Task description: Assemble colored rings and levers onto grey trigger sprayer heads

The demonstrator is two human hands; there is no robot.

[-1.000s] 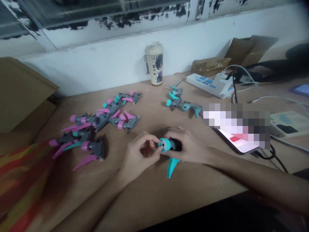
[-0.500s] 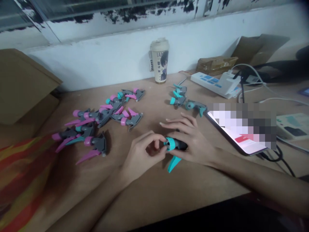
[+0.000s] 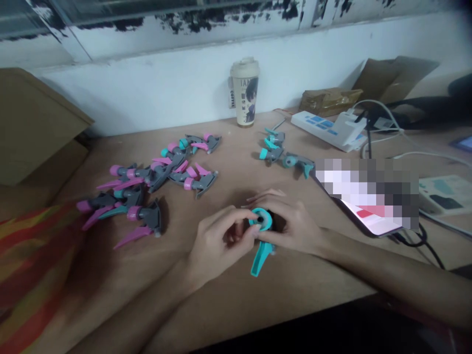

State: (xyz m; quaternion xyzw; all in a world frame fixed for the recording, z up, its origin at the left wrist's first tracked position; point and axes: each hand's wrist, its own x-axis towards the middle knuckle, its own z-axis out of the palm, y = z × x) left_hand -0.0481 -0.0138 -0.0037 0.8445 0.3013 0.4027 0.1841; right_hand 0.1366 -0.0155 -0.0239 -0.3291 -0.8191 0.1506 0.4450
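Between my hands, low over the table, is a trigger spray head [image 3: 261,260] with a teal collar and teal trigger. Its round collar opening faces toward me and the trigger points down. My right hand [image 3: 297,223] wraps around its body from the right, hiding most of the grey part. With thumb and forefinger, my left hand [image 3: 221,236] pinches at the left rim of the collar. Whether a small piece sits between those fingertips is hidden. Left of my hands lies a loose pile of grey spray heads [image 3: 145,216], mostly with pink collars and triggers, a few teal.
Several teal-and-grey spray heads [image 3: 273,155] lie beyond my right hand. A lit phone [image 3: 363,209] with a cable lies at right. Behind stand a coffee cup [image 3: 245,93] and a white power strip [image 3: 320,125]. Cardboard [image 3: 37,128] and striped cloth [image 3: 33,275] are at left.
The teal spray head has been turned so its collar opening faces me more. My right hand's fingers have curled closer around it; my left hand keeps its pinch at the collar.
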